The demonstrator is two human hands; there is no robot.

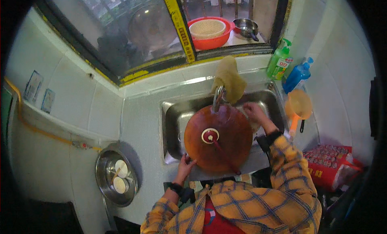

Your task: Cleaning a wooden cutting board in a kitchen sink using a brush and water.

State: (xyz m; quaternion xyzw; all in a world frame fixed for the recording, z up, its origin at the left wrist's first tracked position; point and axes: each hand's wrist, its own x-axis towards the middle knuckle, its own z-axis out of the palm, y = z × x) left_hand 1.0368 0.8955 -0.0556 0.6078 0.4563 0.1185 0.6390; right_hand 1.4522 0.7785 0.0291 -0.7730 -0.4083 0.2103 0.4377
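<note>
A large round reddish-brown lid or pan [193,137] covers the middle of the stainless steel sink [172,105], beneath the metal faucet [218,98]. A dark red knob in a cream ring marks its centre, and a dark red stick-like part runs from there past the near rim. My left hand [185,167] grips its lower left rim. By its upper right edge is my right hand [255,113], fingers curled; whether they hold anything cannot be told. A yellowish-green cloth [229,78] hangs behind the faucet.
A green pump bottle [279,63], a blue pump bottle [297,75] and an orange dipper [298,105] stand right of the sink. Left on the counter, a metal basin [101,170] holds two pale round items. A red package [325,173] lies at the lower right; the window [187,46] is behind.
</note>
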